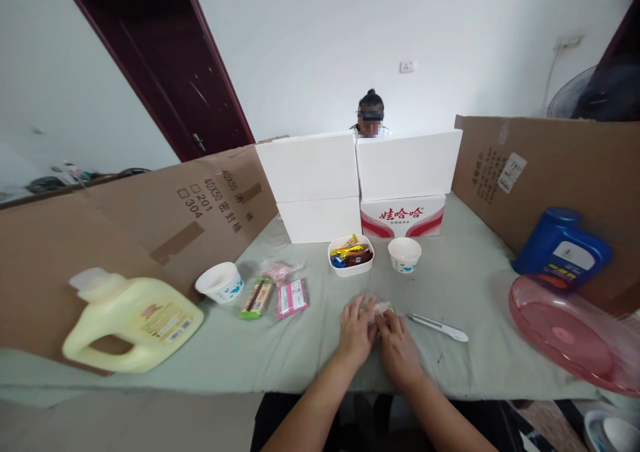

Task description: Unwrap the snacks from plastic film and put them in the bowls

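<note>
Close to the table's front edge, my left hand [356,329] and my right hand [397,342] meet over a small clear plastic packet [381,307] with a bit of green at its edge. Fingers of both hands are closed on it, and they hide most of it and its contents. To the right of my right hand lies a white utility knife [440,327]. Beyond my hands stand a white tub of wrapped snacks [351,269] and a white paper bowl [405,255]. Left of them lie a green-edged packet [257,299], a pink-and-white packet [293,299] and a crumpled clear wrapper [280,270].
Another paper bowl [220,283] and a pale yellow detergent jug [135,322] stand on the left. At right are a blue bottle [560,252] and a pink plastic basin [565,329]. White boxes [320,172] and cardboard panels [200,212] border the table; a person sits behind.
</note>
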A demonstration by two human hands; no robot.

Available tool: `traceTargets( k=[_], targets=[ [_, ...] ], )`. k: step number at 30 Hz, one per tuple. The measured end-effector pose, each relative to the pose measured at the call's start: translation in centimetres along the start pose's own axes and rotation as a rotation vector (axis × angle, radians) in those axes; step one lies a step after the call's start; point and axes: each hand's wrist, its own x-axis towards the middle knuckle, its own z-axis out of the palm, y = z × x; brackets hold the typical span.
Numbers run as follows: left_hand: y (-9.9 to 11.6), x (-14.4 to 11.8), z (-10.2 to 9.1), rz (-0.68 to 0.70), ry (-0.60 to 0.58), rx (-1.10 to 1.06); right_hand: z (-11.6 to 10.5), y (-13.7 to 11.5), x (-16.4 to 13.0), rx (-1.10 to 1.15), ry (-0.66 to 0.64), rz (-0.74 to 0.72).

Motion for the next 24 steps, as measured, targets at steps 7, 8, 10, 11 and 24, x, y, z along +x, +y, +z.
traceTargets(
  k=[7, 8, 10, 11, 24],
  targets=[
    [-0.1, -0.2, 0.3, 0.212, 0.015, -0.039, 0.0, 1.1, 0.3, 0.388, 0.088, 0.076],
    [0.0, -0.2, 0.4, 0.232, 0.019, -0.058, -0.1, 1.1, 0.2, 0.417, 0.100, 0.128],
    [0.2, -0.3, 0.4, 0.271, 0.032, -0.094, 0.0, 1.2, 0.2, 0.455, 0.109, 0.239],
    [0.3, -0.3, 0.4, 0.289, 0.037, -0.109, 0.2, 1.2, 0.3, 0.472, 0.107, 0.285],
    [0.3, -1.2, 0.8, 0.402, 0.127, 0.084, -1.1, 3.0, 0.0, 0.719, 0.007, 0.399]
  ],
)
